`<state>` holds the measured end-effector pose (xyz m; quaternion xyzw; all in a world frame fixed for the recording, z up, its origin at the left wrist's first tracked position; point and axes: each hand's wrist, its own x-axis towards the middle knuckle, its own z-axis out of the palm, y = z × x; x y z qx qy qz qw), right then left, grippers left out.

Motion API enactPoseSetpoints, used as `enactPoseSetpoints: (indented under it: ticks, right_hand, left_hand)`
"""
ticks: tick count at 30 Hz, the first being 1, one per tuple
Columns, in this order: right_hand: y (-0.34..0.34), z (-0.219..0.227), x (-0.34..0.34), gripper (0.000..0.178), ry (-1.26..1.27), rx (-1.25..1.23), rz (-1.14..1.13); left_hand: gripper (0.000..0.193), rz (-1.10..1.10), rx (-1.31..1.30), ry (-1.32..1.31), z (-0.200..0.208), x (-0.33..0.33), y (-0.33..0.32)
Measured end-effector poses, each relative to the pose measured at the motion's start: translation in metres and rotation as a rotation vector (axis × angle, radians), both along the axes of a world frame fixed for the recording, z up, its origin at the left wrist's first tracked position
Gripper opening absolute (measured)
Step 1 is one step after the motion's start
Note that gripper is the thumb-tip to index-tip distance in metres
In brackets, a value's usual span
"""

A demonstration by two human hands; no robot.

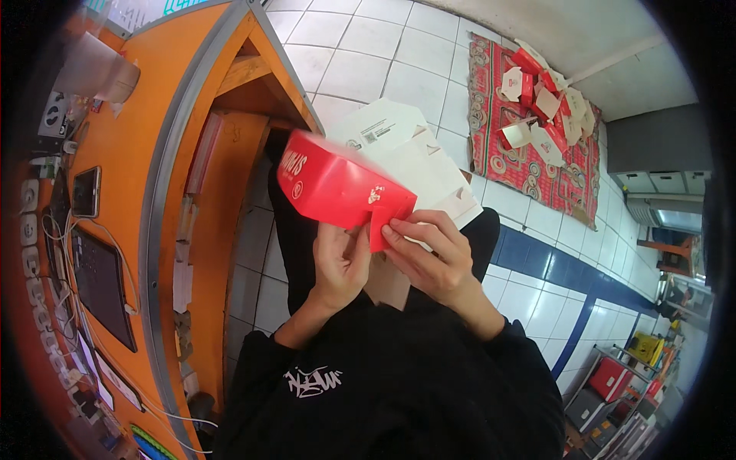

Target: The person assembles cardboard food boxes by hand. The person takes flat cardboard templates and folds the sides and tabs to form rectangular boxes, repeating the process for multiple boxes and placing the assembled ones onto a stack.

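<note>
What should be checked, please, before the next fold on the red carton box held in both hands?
1. Left hand grips the red carton box from below: ok.
2. Right hand pinches the red side flap at the box's end: ok.
3. Flap fully tucked in: not ok, it hangs outside.
4. Box in sharp view: not ok, its left end is blurred.
5. White flat cartons lying behind the box clear of the flap: cannot tell.
6. Pile of folded boxes on the patterned mat out of the way: ok.
</note>
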<state>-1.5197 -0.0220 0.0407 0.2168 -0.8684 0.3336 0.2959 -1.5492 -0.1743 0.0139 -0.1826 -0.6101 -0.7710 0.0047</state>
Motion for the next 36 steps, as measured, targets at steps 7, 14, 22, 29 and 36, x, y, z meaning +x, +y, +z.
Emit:
enactPoseSetpoints:
  ticks: [7,14,22,29,36]
  right_hand:
    - [0.02,0.016,0.0,0.033,-0.204,0.0,0.217]
    - [0.008,0.0,-0.001,0.037,-0.14,-0.291,0.105]
    - [0.007,0.001,-0.005,0.072,-0.395,-0.291,-0.111]
    - [0.006,-0.02,0.005,0.066,-0.685,-0.601,-0.046]
    - [0.011,-0.033,0.028,0.072,-0.686,-1.52,0.025]
  left_hand:
    - [0.032,-0.038,-0.181,0.036,-0.001,0.004,-0.006]
    - [0.031,0.144,-0.4,0.36,-0.016,0.013,0.004]
    - [0.04,-0.186,0.043,0.095,-0.01,0.011,0.006]
    - [0.014,0.093,-0.35,0.227,-0.02,0.003,0.012]
    - [0.043,-0.071,-0.577,0.484,0.005,-0.008,0.006]
